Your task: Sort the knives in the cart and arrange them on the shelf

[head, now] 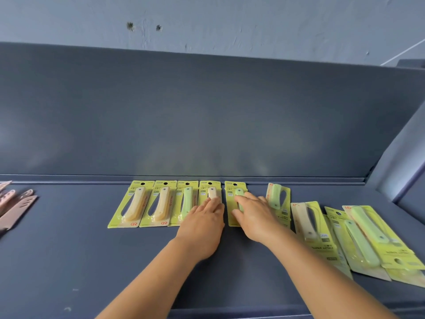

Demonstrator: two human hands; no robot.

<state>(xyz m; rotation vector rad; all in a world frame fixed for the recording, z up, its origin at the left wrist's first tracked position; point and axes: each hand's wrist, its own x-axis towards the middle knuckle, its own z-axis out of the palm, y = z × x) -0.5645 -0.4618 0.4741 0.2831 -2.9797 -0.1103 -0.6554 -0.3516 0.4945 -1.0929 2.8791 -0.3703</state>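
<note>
Along the back edge of the dark blue shelf (69, 238), five carded fruit knives lie side by side in a row: two cream (134, 204), one green (186, 202), then a cream one (212, 192) under the left hand (202, 224) and a green one (236, 203) under the right hand (253, 215). Both hands press flat with fingers straight and close together. To the right, more knife packs (358, 236) lie loosely overlapped, and pinkish packs (13, 208) sit at the far left.

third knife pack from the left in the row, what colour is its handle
Pale green handle on a yellow-green card, head view.
</note>
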